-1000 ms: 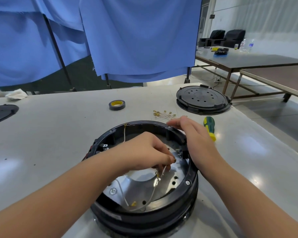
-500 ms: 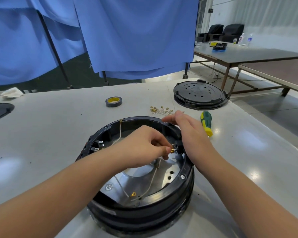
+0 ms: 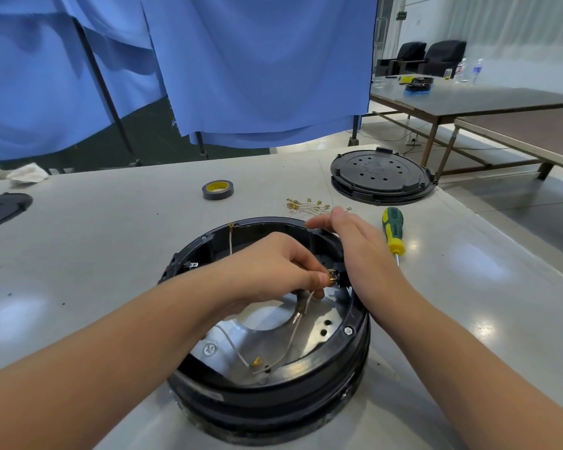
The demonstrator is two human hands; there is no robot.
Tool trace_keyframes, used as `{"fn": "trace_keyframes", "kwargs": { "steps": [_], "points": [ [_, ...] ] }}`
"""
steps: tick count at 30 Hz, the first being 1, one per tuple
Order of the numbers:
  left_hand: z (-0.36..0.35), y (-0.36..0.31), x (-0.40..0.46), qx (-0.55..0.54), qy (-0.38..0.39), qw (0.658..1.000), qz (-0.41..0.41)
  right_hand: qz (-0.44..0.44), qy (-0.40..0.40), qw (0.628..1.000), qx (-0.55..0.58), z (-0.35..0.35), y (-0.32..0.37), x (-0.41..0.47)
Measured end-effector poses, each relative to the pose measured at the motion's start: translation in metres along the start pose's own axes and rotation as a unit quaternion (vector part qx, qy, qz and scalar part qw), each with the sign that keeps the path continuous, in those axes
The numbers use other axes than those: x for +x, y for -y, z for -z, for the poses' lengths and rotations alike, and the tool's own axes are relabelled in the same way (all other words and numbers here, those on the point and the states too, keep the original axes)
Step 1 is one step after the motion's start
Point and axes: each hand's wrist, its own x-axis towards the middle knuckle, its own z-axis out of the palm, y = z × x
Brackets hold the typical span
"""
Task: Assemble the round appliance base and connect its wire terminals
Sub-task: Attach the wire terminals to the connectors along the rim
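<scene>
A round black appliance base [image 3: 273,394] stands open at the table's near edge, with a shiny metal plate [image 3: 316,332] inside. My left hand [image 3: 273,267] reaches into it and pinches a brass wire terminal [image 3: 330,280] against a connector on the right inner wall. A white wire [image 3: 290,342] hangs from that hand down to the plate. Another loose terminal [image 3: 256,362] lies near the front rim. My right hand [image 3: 355,248] rests with straight fingers on the base's right rim. A further wire [image 3: 230,238] hangs from the far rim.
A green and yellow screwdriver [image 3: 393,232] lies right of the base. Several spare terminal wires [image 3: 306,204] lie behind it, beside a tape roll [image 3: 217,189]. A black round cover [image 3: 381,177] sits at the far right corner, another black part [image 3: 0,209] at the left edge.
My left hand has lifted the wire's terminal from over the metal plate up and right to the connector on the inner wall. My right hand stays on the rim.
</scene>
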Motion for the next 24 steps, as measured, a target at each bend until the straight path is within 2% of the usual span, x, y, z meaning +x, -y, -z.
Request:
{"fn": "trace_keyframes", "kwargs": {
  "steps": [19, 22, 24],
  "points": [
    [0.005, -0.003, 0.001, 0.025, 0.028, 0.999, 0.005, 0.005, -0.001, 1.000, -0.018, 0.001, -0.004, 0.002],
    [0.014, -0.002, -0.004, 0.084, 0.006, 0.996, -0.016, 0.005, -0.009, 1.000, -0.016, 0.003, -0.004, 0.002],
    [0.021, 0.004, -0.011, 0.121, -0.042, 0.991, -0.038, 0.006, -0.011, 1.000, -0.018, 0.005, -0.003, 0.004]
  ]
}}
